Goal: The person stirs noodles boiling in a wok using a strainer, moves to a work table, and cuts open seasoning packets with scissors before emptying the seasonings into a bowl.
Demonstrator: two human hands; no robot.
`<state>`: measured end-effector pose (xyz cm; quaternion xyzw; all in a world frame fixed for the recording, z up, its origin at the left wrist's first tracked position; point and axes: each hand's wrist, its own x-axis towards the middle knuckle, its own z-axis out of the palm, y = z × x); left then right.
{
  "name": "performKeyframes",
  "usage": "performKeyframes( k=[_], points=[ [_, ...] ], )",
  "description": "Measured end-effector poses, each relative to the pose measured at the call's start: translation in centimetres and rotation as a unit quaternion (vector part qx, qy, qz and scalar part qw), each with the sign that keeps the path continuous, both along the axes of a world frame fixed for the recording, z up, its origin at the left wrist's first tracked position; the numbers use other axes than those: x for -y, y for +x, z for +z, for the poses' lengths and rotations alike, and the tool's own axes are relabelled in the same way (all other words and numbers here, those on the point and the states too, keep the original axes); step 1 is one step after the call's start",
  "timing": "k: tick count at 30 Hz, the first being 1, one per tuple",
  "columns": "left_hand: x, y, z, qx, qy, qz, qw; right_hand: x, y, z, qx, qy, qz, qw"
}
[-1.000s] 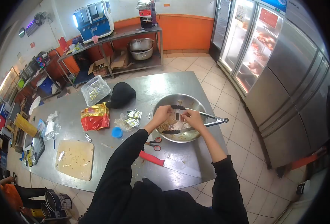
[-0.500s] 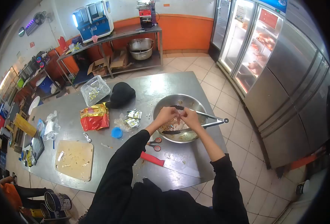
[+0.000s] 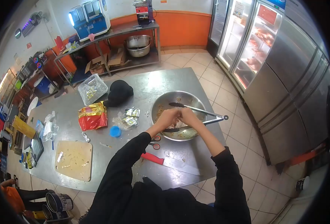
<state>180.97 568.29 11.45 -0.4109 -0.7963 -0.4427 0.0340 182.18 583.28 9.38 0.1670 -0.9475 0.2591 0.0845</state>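
My left hand (image 3: 168, 118) and my right hand (image 3: 189, 116) are close together over a steel mixing bowl (image 3: 155, 100). Their fingers are curled and meet around something small, pale and pinkish, which I cannot make out. Brownish food bits cling to the bowl's inside. Black-tipped metal tongs (image 3: 218, 118) rest spread across the bowl, their hinge end beyond the right rim. Orange-handled scissors (image 3: 156, 143) lie below my left wrist. Between my forearms is a knife with a red handle (image 3: 152, 158), its wide blade pointing right.
On the steel table (image 3: 153, 80) are a cutting board (image 3: 73, 160), a red-and-gold bag (image 3: 93, 116), a blue lid (image 3: 115, 131), foil wrappers (image 3: 131, 116), a black cap (image 3: 119, 92) and a clear plastic tub (image 3: 93, 89). A person in orange (image 3: 13, 198) is at lower left. Fridges (image 3: 254, 48) stand right.
Both hands have drawn closer together and sunk slightly lower over the bowl, hiding more between them. The view has shifted a little; the objects on the table have kept their places.
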Motion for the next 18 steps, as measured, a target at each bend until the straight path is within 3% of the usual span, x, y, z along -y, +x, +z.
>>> performKeyframes(
  k=[5, 18],
  points=[
    [-0.3, -0.2, -0.2, -0.002, -0.015, 0.027, 1.0, 0.1, 0.6, 0.3, -0.005, 0.048, -0.01, 0.999],
    [-0.2, -0.7, 0.0, 0.025, -0.012, 0.015, 0.999, 0.0, 0.1, -0.8, 0.016, 0.025, -0.039, 0.999]
  ],
)
